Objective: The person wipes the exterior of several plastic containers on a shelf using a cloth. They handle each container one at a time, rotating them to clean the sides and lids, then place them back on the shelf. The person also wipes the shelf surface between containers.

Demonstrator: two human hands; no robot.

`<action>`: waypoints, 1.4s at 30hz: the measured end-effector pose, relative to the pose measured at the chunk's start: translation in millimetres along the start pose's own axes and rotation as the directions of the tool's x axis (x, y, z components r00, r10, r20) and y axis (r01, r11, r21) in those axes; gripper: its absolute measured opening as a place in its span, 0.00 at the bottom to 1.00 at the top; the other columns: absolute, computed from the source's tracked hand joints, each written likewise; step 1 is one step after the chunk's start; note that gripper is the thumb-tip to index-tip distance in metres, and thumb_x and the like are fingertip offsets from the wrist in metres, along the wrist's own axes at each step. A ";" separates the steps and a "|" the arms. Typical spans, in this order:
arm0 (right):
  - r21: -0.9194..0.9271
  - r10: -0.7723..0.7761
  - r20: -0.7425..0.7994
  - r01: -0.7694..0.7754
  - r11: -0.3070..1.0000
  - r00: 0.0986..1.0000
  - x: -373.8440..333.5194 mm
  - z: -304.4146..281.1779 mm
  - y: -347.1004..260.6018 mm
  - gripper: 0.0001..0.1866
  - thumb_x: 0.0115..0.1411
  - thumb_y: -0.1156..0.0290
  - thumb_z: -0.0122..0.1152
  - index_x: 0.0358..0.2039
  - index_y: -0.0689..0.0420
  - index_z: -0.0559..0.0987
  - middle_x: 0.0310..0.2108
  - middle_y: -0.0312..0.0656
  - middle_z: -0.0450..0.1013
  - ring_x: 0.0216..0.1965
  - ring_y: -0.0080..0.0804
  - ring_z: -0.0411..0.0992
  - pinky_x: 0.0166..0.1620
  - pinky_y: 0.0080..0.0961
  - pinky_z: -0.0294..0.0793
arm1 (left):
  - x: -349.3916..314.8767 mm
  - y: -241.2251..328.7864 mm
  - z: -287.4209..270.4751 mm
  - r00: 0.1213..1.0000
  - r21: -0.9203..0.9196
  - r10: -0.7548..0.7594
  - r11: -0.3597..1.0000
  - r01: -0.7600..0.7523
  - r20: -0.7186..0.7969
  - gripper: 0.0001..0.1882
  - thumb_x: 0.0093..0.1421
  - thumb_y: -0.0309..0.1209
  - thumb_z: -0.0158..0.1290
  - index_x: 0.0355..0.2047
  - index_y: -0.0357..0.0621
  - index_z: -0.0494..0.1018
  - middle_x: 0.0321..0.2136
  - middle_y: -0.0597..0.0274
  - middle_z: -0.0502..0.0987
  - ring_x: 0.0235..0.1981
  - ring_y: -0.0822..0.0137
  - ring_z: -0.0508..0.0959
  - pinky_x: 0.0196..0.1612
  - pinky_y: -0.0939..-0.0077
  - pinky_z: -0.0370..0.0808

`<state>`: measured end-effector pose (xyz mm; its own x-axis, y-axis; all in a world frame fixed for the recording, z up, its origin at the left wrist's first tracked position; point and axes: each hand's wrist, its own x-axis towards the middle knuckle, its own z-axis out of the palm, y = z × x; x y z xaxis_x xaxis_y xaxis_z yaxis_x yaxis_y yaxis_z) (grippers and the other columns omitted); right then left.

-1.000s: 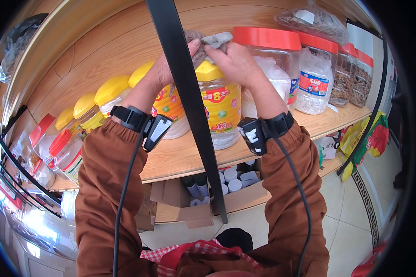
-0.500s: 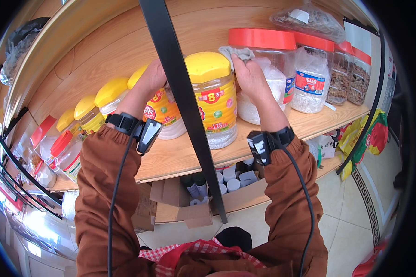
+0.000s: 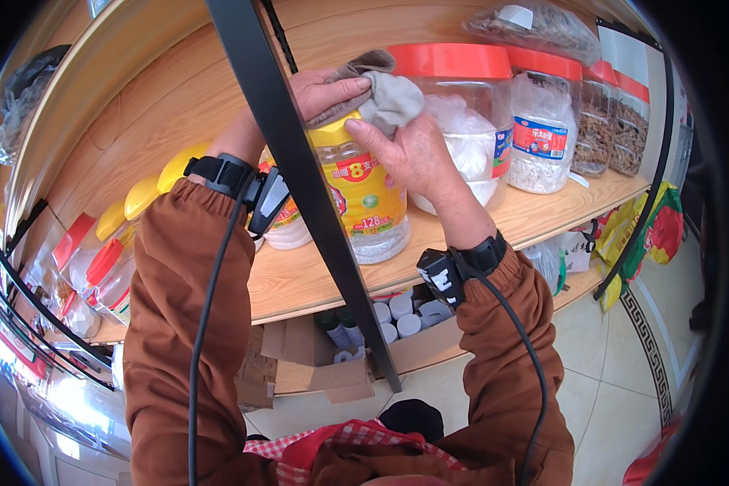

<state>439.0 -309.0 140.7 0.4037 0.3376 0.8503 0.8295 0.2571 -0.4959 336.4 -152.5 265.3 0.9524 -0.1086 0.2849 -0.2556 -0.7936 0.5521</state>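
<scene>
Grey fabric it is, one cloth (image 3: pixel 395 104), bunched over the yellow lid (image 3: pixel 329 134) of one clear jar (image 3: pixel 370 198) on the wooden shelf (image 3: pixel 296 289), just right of the black post (image 3: pixel 300 182). And it is held by the left hand (image 3: pixel 320 93), thumb laid across its folds. Against the lid's front edge the thumb of the right hand (image 3: pixel 419 162) is pressed; its fingers are hidden, so whether cloth is gripped there cannot be told.

Soft, limp and light, the cloth should be easily folded and is best pinched by a bunched part. The jar is judged stiff and smooth, perhaps slippery, with weight expected low, where pale filling is seen; around the body, below the lid, it is best held.

Now the count! Left of the post, three more yellow lids (image 3: pixel 180 168) are picked out, plus one jar body (image 3: pixel 290 235) whose lid is hidden by the left wrist. Beyond them, two red lids (image 3: pixel 103 262) are spotted. To the right, four red-lidded jars (image 3: pixel 544 117) are lined up, topped by one clear bag (image 3: pixel 535 34). Below, one cardboard box (image 3: pixel 342 381) is filled with white-capped containers (image 3: pixel 409 325), at least four.
</scene>
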 end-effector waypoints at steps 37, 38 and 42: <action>0.162 0.092 0.025 -0.094 0.982 0.995 -100.2 17.8 61.5 0.29 0.78 0.50 0.49 0.63 0.64 0.75 0.63 0.55 0.74 0.64 0.53 0.70 0.69 0.39 0.65 | -104.6 -201.9 143.8 0.892 -0.851 -0.347 0.520 -0.075 -0.291 0.26 0.71 0.57 0.56 0.54 0.49 0.74 0.40 0.68 0.78 0.43 0.70 0.80 0.46 0.70 0.79; 0.162 0.109 0.037 -0.114 0.980 0.993 -101.8 16.3 62.0 0.30 0.78 0.49 0.48 0.63 0.64 0.75 0.63 0.55 0.74 0.64 0.54 0.70 0.69 0.40 0.65 | -112.8 -200.3 148.6 0.878 -0.833 -0.401 0.553 0.006 -0.260 0.27 0.70 0.58 0.56 0.55 0.49 0.73 0.40 0.68 0.78 0.43 0.71 0.79 0.45 0.70 0.79; -0.092 0.154 0.101 -0.145 0.985 0.983 -108.8 7.9 60.3 0.33 0.78 0.44 0.44 0.60 0.64 0.77 0.60 0.58 0.76 0.64 0.55 0.71 0.68 0.42 0.67 | -136.6 -187.3 148.6 0.910 -0.647 -0.385 0.736 0.201 -0.155 0.31 0.68 0.60 0.57 0.57 0.48 0.72 0.41 0.67 0.78 0.46 0.71 0.77 0.48 0.70 0.77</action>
<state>442.0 -323.1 16.8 0.4859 0.4630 0.7413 0.7938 0.1212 -0.5960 278.9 -78.0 6.5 0.9393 0.2993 0.1678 -0.1037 -0.2185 0.9703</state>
